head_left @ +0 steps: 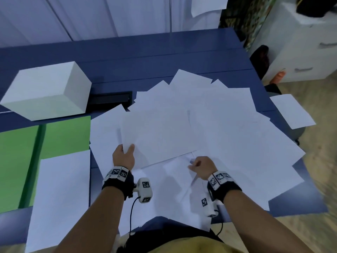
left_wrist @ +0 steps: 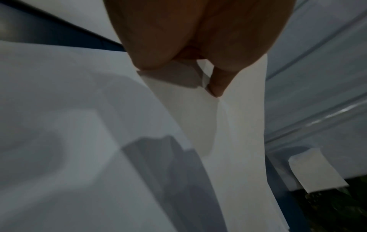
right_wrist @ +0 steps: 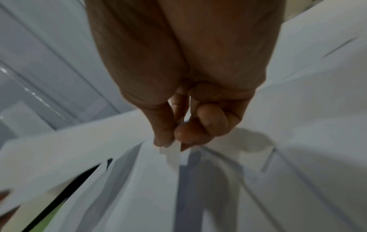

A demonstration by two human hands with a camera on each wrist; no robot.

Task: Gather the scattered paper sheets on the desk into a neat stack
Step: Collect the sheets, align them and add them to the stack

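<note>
Several white paper sheets [head_left: 209, 115] lie overlapping across the blue desk [head_left: 145, 57]. My left hand [head_left: 125, 152] pinches the near left corner of a sheet [head_left: 156, 136] raised off the pile; in the left wrist view the thumb and fingers [left_wrist: 217, 84] clamp that paper sheet [left_wrist: 238, 141]. My right hand [head_left: 200, 166] pinches the corner of another sheet [head_left: 175, 172] near the front of the desk. The right wrist view shows the thumb and fingertips [right_wrist: 164, 133] closed on a thin paper corner [right_wrist: 173, 155].
A white box [head_left: 47, 90] stands at the back left beside a black slot [head_left: 111, 99]. Green folders [head_left: 45, 148] lie at the left, with a sheet [head_left: 60, 194] over their near part. One sheet [head_left: 291, 111] overhangs the desk's right edge. White drawers [head_left: 300, 52] stand at the right.
</note>
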